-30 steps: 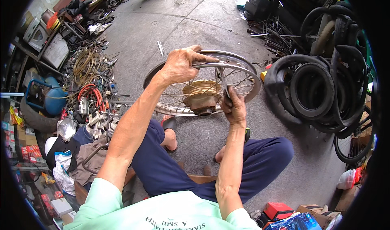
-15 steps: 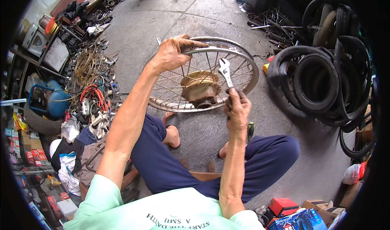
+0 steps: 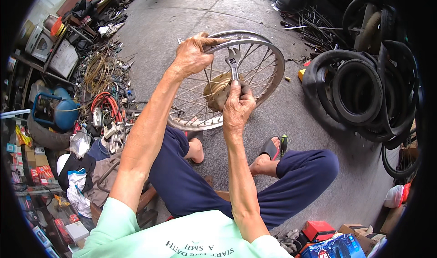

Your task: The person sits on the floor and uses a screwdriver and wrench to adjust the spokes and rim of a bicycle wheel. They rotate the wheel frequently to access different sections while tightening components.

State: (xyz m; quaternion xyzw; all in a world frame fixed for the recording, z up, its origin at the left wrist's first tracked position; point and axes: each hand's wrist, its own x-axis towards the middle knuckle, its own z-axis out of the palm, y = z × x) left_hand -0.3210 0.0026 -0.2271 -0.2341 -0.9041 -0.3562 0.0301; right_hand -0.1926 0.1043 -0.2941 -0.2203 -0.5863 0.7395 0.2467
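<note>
Spoked wheel [image 3: 278, 71], tilted before the person's feet [image 3: 264, 163], I see gripped at its edge by the left hand's [image 3: 193, 55] fingers, while the right hand [image 3: 239, 107], closed around an adjustable wrench [image 3: 234, 66], partly hides the hub [image 3: 215, 94], black tyres [image 3: 318, 91] piled right, tangled cables [image 3: 98, 71] left, both forearms [image 3: 246, 180] reaching forward.

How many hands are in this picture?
2: the left hand grips the top edge of the spoked wheel, and the right hand holds the silver wrench. No others show.
</note>
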